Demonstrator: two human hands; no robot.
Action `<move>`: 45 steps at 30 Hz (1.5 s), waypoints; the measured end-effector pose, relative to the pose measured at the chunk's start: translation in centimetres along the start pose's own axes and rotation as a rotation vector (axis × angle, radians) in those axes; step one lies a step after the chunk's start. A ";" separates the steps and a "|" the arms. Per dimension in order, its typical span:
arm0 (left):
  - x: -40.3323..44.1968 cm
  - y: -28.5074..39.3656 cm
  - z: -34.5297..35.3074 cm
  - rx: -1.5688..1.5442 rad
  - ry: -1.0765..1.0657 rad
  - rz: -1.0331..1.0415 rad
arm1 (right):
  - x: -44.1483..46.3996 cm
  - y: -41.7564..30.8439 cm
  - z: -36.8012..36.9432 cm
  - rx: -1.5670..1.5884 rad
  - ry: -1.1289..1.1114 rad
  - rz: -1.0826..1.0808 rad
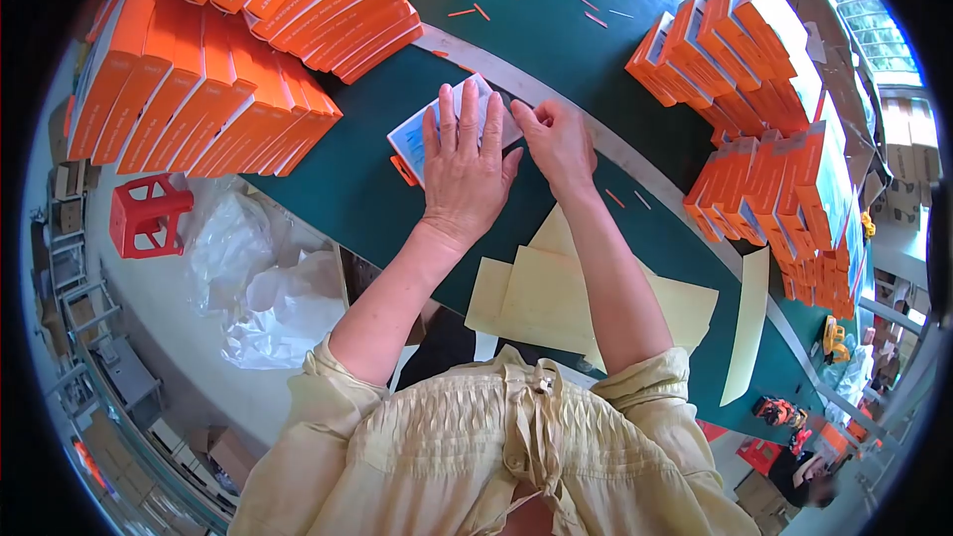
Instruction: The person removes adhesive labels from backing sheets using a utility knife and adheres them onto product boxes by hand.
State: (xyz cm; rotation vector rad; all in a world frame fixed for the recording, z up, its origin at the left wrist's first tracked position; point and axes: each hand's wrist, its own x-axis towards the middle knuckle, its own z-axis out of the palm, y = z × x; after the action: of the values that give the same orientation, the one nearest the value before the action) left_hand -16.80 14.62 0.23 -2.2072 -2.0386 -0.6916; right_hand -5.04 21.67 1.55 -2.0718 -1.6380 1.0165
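A white and blue box with an orange edge [408, 139] lies on the green table in front of me. My left hand [465, 169] rests flat on top of it, fingers stretched out, covering much of its face. Close to the box's right edge, my right hand [558, 144] has thumb and forefinger pinched together. What the pinch holds, if anything, is too small to make out. Yellow cardboard sheets [546, 300] lie on the table below my right forearm.
Rows of orange charger boxes [199, 89] stand at the left. More orange boxes [774, 184] are stacked at the right. Thin orange strips [481, 12] are scattered on the table. A red stool [149, 215] and clear plastic bags [283, 308] are on the floor at left.
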 end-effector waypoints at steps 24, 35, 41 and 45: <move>7.2 2.6 -3.0 0.024 -0.459 0.131 | -21.9 16.0 -7.9 1.269 -0.838 0.529; 12.5 17.9 9.3 -0.217 -0.281 0.087 | -24.1 23.1 -12.9 0.802 -0.231 0.161; 2.9 18.6 6.3 -0.393 0.112 0.211 | -25.5 29.4 -16.7 0.098 0.263 0.066; -9.9 22.3 4.5 -0.475 -0.115 0.534 | -24.4 33.6 -17.9 -0.134 0.427 -0.138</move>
State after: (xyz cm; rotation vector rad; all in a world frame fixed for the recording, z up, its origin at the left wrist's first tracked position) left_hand 5.59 4.13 -1.68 -2.9290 -1.2942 -1.0734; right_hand 29.07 -7.97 1.07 -2.0429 -1.6255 0.3905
